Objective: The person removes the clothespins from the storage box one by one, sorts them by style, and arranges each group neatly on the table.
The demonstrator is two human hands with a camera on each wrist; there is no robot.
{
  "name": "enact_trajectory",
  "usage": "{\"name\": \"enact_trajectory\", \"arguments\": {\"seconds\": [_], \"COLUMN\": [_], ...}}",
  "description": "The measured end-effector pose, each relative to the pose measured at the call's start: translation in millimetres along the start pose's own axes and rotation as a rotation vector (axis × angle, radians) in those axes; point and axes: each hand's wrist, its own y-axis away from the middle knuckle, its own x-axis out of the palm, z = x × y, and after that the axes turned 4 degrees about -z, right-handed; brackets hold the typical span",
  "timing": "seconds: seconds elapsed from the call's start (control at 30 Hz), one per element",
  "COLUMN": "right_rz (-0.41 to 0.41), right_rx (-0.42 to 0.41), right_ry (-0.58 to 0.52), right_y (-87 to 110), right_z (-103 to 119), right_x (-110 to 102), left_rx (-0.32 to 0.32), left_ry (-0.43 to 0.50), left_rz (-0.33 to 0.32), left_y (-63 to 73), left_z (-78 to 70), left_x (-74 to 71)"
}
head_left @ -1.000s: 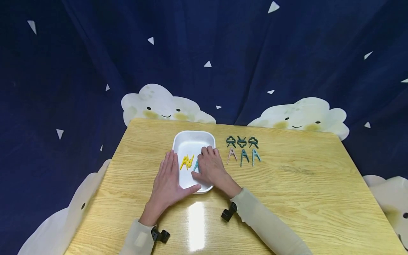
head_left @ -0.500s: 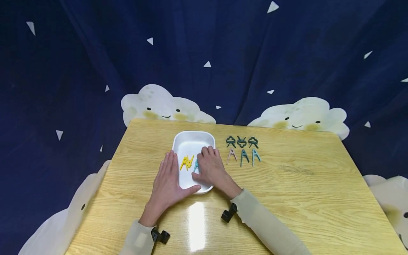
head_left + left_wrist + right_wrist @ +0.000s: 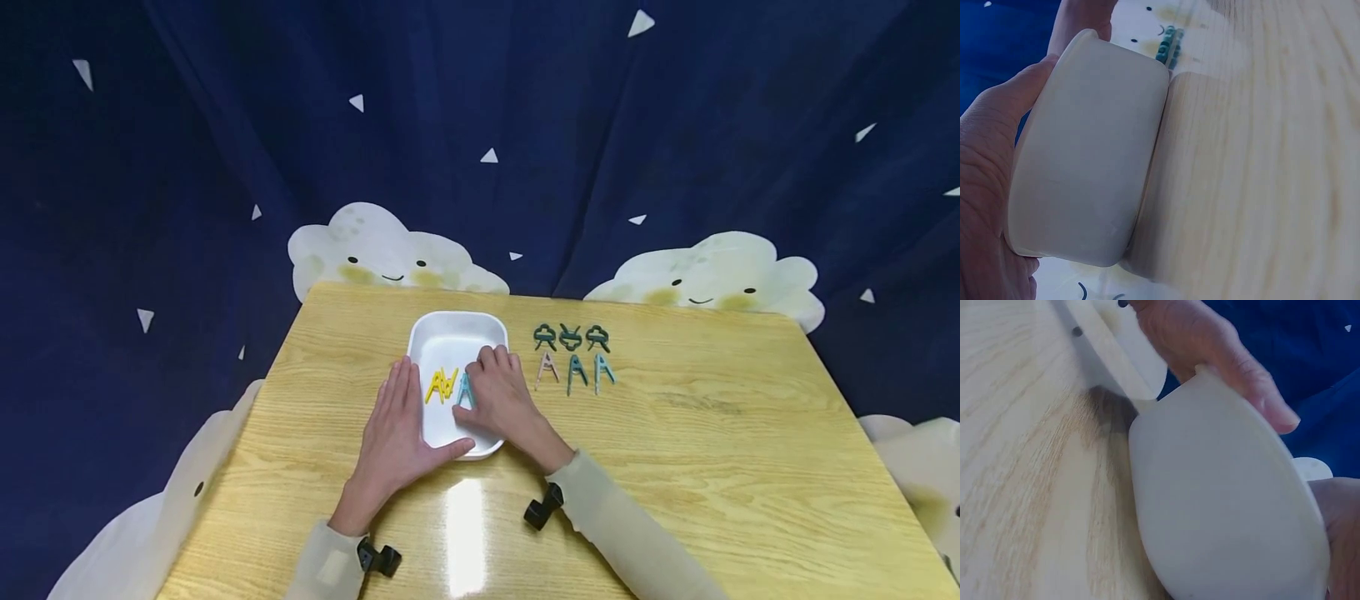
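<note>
My left hand [image 3: 393,425] rests along the left side of a white plastic tray [image 3: 450,323], fingers straight, thumb stretched along its near rim. My right hand [image 3: 498,392] reaches into the tray's right half with bent fingers. Beside its thumb and index finger is a light blue clothespin [image 3: 465,392], its right edge partly covered. My fingertips are hidden, so a grip on it cannot be made out. To its left, yellow clothespins [image 3: 441,385] lie close together in the tray. Both wrist views show mostly the outside of the tray wall [image 3: 1091,150].
Right of the tray, three dark green cloud-shaped clips [image 3: 571,337] lie in a row. Below them are a pink clothespin [image 3: 547,369], a dark teal one [image 3: 576,373] and a light blue one [image 3: 603,372]. The wooden table [image 3: 712,442] meets a dark blue curtain [image 3: 555,125] behind.
More of the light blue clothespin in the tray shows from beside my right hand, and it has turned slightly. Both hands otherwise keep their places; the view has shifted a little.
</note>
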Motion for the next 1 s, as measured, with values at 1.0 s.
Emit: {"name": "enact_trajectory", "arguments": {"seconds": [1.0], "right_rz": [-0.131], "right_rx": [0.107], "right_ry": [-0.125], "right_y": [34.2], "right_z": [-28.8], "right_x": [-38.5], "left_rx": [-0.026], "left_ry": [-0.012], "left_rz": [0.032], "left_y": [0.0], "left_z": [-2.9], "left_x": [0.8]}}
